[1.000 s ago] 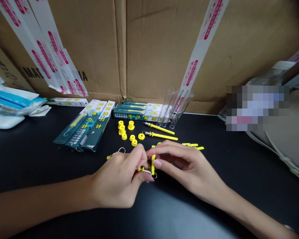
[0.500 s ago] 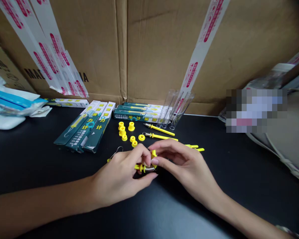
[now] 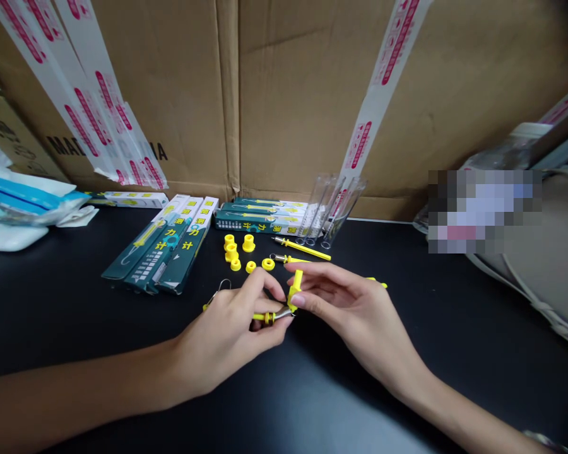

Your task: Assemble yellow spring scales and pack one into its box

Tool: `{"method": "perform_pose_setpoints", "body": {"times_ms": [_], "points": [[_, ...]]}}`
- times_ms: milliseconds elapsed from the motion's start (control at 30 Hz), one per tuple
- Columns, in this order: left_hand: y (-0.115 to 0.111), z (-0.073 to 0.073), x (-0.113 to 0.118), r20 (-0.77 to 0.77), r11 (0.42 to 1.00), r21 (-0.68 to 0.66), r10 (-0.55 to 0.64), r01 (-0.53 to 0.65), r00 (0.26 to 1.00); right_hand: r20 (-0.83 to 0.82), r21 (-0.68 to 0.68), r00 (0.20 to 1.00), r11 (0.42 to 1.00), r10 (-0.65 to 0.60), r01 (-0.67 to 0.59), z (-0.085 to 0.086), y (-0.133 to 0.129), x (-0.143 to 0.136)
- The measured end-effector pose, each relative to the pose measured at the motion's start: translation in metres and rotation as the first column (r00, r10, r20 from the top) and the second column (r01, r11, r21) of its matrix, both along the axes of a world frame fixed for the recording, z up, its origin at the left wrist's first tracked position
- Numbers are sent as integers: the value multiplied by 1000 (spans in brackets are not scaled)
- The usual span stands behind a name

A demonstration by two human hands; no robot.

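My left hand (image 3: 227,334) is closed around a yellow spring scale rod (image 3: 264,318), whose short metal spring (image 3: 282,313) sticks out past my fingertips. A wire hook (image 3: 224,284) shows beyond the back of that hand. My right hand (image 3: 355,309) pinches a small yellow plastic piece (image 3: 296,284) between thumb and fingers, held upright at the free end of the spring. Whether the piece and the spring are joined is too small to tell. Behind my hands lie several yellow caps and rings (image 3: 231,252) and yellow rods with springs (image 3: 307,248).
Clear plastic tubes (image 3: 341,214) stand upright at the back. Green and white boxes (image 3: 165,246) lie to the left, with more boxes (image 3: 260,217) in the middle against a large carton (image 3: 284,113). A blue and white package (image 3: 23,195) is far left; a bag (image 3: 530,271) sits on the right.
The yellow piece in my right hand has tipped more upright and shows more. The spring, curved before, now looks straighter. Both hands stay nearly in place.
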State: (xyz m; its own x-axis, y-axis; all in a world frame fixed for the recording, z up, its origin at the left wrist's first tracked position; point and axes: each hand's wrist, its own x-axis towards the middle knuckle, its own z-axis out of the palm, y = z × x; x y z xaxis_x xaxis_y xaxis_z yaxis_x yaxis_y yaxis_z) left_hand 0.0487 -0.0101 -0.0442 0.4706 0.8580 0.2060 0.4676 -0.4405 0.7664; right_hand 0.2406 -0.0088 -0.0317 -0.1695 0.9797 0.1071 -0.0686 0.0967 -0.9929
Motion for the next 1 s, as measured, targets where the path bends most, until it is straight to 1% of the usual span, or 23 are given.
{"method": "perform_pose_setpoints", "body": {"times_ms": [133, 233, 333, 500, 567, 667, 833, 900, 1000], "points": [[0, 1, 1, -42, 998, -2, 60, -60, 997, -11, -22, 1000, 1000, 11, -12, 2, -2, 1], [1, 1, 2, -66, 998, -4, 58, -58, 996, -5, -12, 1000, 999, 31, -31, 3, -3, 2], [2, 1, 2, -56, 998, -22, 56, -57, 997, 11, 7, 997, 997, 73, -73, 2, -1, 4], [2, 1, 0, -30, 998, -18, 55, -55, 998, 92, 58, 987, 989, 130, -136, -1, 0, 9], [2, 0, -1, -19, 998, -2, 64, -64, 998, 99, 66, 983, 984, 156, -163, -2, -1, 9], [1, -1, -1, -15, 994, 63, 90, -89, 996, 74, 67, 977, 977, 198, -203, -3, -3, 7], [0, -1, -1, 4, 990, 103, 101, -100, 995, 168, 154, 979, 978, 117, -143, -7, -4, 7], [0, -1, -1, 6, 985, 136, 107, -107, 994, 183, 178, 978, 974, 105, -138, -7, -3, 9], [1, -2, 0, 8, 985, 157, 66, -67, 998, 182, 193, 979, 973, 91, -127, -5, -2, 11]]}}
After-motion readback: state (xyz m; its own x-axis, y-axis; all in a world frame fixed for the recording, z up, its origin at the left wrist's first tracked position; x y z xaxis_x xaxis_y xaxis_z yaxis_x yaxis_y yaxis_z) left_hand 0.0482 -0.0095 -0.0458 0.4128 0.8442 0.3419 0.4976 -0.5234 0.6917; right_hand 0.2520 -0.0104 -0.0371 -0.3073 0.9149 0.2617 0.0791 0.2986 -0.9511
